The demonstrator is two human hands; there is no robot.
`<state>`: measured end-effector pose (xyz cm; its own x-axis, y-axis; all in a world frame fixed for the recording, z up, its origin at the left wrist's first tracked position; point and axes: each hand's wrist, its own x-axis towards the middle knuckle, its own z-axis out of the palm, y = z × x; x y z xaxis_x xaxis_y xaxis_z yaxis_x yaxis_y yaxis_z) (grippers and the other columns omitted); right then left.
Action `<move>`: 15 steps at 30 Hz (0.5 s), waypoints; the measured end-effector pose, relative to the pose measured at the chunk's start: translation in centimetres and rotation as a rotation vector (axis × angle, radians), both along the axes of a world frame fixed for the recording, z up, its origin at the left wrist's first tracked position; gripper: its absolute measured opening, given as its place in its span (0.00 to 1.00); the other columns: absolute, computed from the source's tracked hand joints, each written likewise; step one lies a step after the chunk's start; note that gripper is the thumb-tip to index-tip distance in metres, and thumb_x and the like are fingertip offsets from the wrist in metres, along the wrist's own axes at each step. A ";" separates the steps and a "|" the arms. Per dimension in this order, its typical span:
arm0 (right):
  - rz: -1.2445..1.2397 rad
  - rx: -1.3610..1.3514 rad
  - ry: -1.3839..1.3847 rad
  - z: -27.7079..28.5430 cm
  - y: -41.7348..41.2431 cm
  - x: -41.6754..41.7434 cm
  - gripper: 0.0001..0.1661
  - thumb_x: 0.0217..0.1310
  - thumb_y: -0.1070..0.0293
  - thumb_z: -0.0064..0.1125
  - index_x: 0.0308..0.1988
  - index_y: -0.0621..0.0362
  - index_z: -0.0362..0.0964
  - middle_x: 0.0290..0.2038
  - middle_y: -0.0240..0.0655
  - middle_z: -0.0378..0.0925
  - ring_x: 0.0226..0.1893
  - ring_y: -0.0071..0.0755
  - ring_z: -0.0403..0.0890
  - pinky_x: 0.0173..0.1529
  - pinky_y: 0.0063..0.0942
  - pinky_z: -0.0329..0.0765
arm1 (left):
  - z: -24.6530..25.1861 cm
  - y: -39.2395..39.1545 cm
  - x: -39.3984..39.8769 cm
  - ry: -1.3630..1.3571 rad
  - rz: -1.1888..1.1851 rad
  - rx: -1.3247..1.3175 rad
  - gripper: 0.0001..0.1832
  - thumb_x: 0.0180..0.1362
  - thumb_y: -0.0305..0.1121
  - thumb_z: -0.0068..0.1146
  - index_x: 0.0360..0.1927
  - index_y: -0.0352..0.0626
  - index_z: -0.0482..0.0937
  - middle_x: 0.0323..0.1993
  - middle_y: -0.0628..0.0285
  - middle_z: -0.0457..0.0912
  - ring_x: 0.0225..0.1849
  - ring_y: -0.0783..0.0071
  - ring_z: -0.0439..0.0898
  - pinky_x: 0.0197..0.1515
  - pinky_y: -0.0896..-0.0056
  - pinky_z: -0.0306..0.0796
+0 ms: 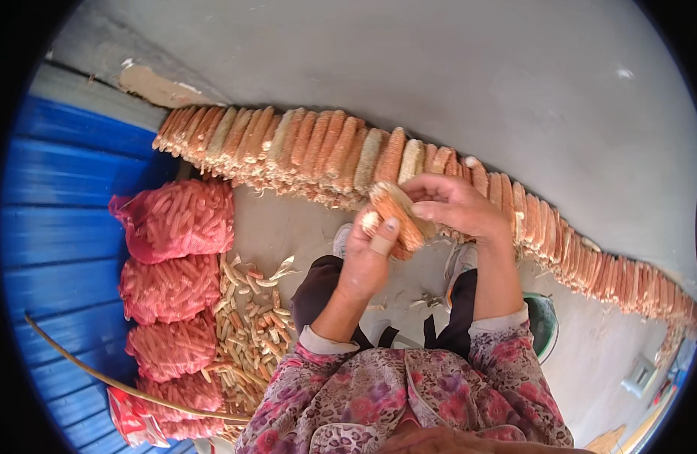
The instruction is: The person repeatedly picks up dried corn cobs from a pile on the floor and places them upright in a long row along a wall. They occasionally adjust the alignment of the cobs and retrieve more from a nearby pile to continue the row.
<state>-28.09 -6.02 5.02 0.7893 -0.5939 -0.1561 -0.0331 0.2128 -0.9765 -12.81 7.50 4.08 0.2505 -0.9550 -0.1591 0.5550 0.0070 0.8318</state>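
Note:
My left hand is closed around a bunch of bare corn cobs, an orange cob uppermost under the thumb. A tan bandage wraps that thumb. Behind the orange cob lies a paler corn cob, pinched at its side by the thumb and fingers of my right hand. Both hands are raised in front of a long stack of corn cobs laid tightly side by side along the wall. The palm side of my left hand hides part of the bunch.
Red mesh sacks of cobs line the blue corrugated panel at left. Loose cobs are heaped beside them. A curved stick crosses the lower left. A green bucket stands by my right leg, and a grey wall rises behind the stack.

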 end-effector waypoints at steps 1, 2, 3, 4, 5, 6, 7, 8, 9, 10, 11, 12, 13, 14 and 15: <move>-0.015 0.008 -0.022 0.1 0.0 -0.1 0.23 0.66 0.66 0.63 0.57 0.65 0.75 0.48 0.37 0.81 0.50 0.30 0.81 0.57 0.30 0.78 | 0.4 -0.8 0.1 0.018 -0.001 -0.003 0.18 0.72 0.33 0.53 0.62 0.38 0.71 0.54 0.62 0.79 0.52 0.75 0.78 0.55 0.67 0.76; -0.029 0.016 -0.044 0.2 0.0 -0.2 0.24 0.65 0.67 0.64 0.57 0.65 0.74 0.48 0.37 0.81 0.50 0.30 0.81 0.58 0.31 0.78 | 0.9 -1.5 0.2 0.045 -0.033 -0.010 0.19 0.71 0.32 0.54 0.62 0.37 0.71 0.53 0.62 0.80 0.52 0.74 0.79 0.55 0.66 0.76; -0.038 0.020 -0.067 0.3 -0.3 -0.4 0.24 0.65 0.67 0.65 0.58 0.65 0.74 0.48 0.37 0.81 0.51 0.31 0.81 0.58 0.31 0.78 | 1.2 -2.4 0.4 0.047 -0.071 -0.006 0.19 0.71 0.32 0.54 0.62 0.37 0.72 0.52 0.62 0.80 0.52 0.74 0.79 0.55 0.67 0.76; -0.071 0.020 -0.068 0.3 -0.4 -0.8 0.24 0.63 0.67 0.65 0.57 0.66 0.74 0.46 0.36 0.82 0.47 0.28 0.81 0.54 0.28 0.79 | 1.8 -3.0 0.6 0.040 -0.105 0.004 0.18 0.71 0.32 0.55 0.61 0.37 0.73 0.52 0.62 0.81 0.52 0.74 0.80 0.55 0.67 0.76; -0.073 0.036 -0.066 0.2 -0.8 -1.2 0.23 0.63 0.68 0.65 0.56 0.66 0.75 0.45 0.36 0.82 0.46 0.26 0.81 0.52 0.27 0.78 | 2.4 -3.8 0.9 0.035 -0.137 0.014 0.17 0.71 0.32 0.55 0.60 0.37 0.74 0.51 0.62 0.81 0.51 0.74 0.80 0.55 0.67 0.76; -0.083 0.047 -0.048 -0.2 -1.3 -1.9 0.23 0.63 0.68 0.65 0.55 0.67 0.75 0.44 0.35 0.82 0.44 0.25 0.81 0.51 0.27 0.78 | 2.5 -4.9 1.0 0.006 -0.107 0.099 0.16 0.70 0.34 0.59 0.57 0.37 0.77 0.49 0.62 0.82 0.50 0.75 0.80 0.55 0.68 0.76; -0.090 0.061 -0.039 -0.1 -1.5 -2.3 0.22 0.62 0.69 0.65 0.54 0.67 0.75 0.43 0.34 0.82 0.43 0.23 0.80 0.49 0.26 0.78 | 3.4 -6.1 1.6 -0.090 -0.013 0.114 0.16 0.69 0.35 0.60 0.54 0.37 0.78 0.46 0.63 0.83 0.47 0.76 0.81 0.53 0.69 0.76; -0.225 0.067 -0.053 0.1 -1.2 -2.3 0.19 0.63 0.68 0.64 0.51 0.67 0.76 0.40 0.31 0.81 0.39 0.19 0.78 0.44 0.23 0.76 | 3.9 -7.3 2.5 -0.185 0.080 0.128 0.15 0.67 0.36 0.62 0.51 0.38 0.80 0.43 0.63 0.84 0.45 0.77 0.82 0.50 0.69 0.77; -0.269 0.060 -0.040 -0.1 -1.3 -2.6 0.19 0.64 0.67 0.63 0.51 0.68 0.76 0.40 0.31 0.81 0.38 0.19 0.78 0.43 0.23 0.76 | 4.2 -7.9 4.2 -0.371 0.124 0.190 0.16 0.66 0.38 0.64 0.49 0.37 0.81 0.39 0.62 0.85 0.42 0.75 0.82 0.48 0.68 0.77; -0.306 0.055 -0.035 -0.2 -1.4 -2.5 0.20 0.64 0.66 0.63 0.51 0.68 0.76 0.40 0.31 0.81 0.38 0.19 0.77 0.43 0.23 0.76 | 4.7 -8.3 6.1 -0.564 0.176 0.251 0.17 0.64 0.39 0.66 0.47 0.37 0.81 0.35 0.60 0.86 0.39 0.73 0.83 0.45 0.67 0.78; -0.336 0.055 -0.029 -0.5 -1.4 -2.1 0.20 0.65 0.65 0.63 0.51 0.68 0.76 0.40 0.31 0.80 0.38 0.18 0.77 0.43 0.22 0.75 | 4.6 -8.8 8.1 -0.831 0.150 0.287 0.17 0.63 0.39 0.66 0.48 0.37 0.82 0.35 0.59 0.87 0.38 0.69 0.84 0.44 0.64 0.78; -0.347 0.057 -0.056 -0.6 -1.3 -1.6 0.21 0.65 0.63 0.63 0.51 0.69 0.76 0.39 0.31 0.80 0.35 0.19 0.76 0.40 0.22 0.75 | 4.1 -9.4 9.9 -1.096 0.119 0.326 0.17 0.63 0.39 0.66 0.48 0.36 0.82 0.36 0.57 0.87 0.37 0.65 0.86 0.43 0.62 0.79; -0.371 0.052 -0.023 -1.0 -1.5 -1.9 0.21 0.65 0.63 0.63 0.50 0.69 0.76 0.38 0.31 0.80 0.35 0.19 0.76 0.39 0.22 0.75 | 3.4 -10.5 10.3 -1.348 0.068 0.346 0.18 0.62 0.39 0.67 0.48 0.36 0.83 0.36 0.55 0.88 0.36 0.61 0.87 0.42 0.60 0.79; -0.393 0.047 0.009 -1.5 -1.7 -2.2 0.21 0.66 0.63 0.63 0.50 0.69 0.76 0.37 0.31 0.80 0.34 0.19 0.76 0.39 0.22 0.75 | 2.7 -11.3 10.1 -1.513 0.084 0.343 0.20 0.61 0.41 0.67 0.48 0.36 0.83 0.35 0.52 0.88 0.37 0.56 0.87 0.42 0.57 0.79; -0.412 0.046 0.037 -1.5 -1.8 -2.2 0.21 0.66 0.62 0.63 0.50 0.68 0.76 0.37 0.31 0.80 0.33 0.19 0.76 0.38 0.22 0.75 | 2.3 -11.9 9.7 -1.682 0.100 0.341 0.21 0.59 0.43 0.67 0.48 0.36 0.83 0.35 0.50 0.87 0.37 0.51 0.86 0.43 0.55 0.78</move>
<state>-30.33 -7.82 3.56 0.4803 -0.8507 -0.2137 0.0286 0.2587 -0.9655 -3.12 -4.41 6.34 0.3940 -0.9078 0.1438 -0.8529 -0.3028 0.4254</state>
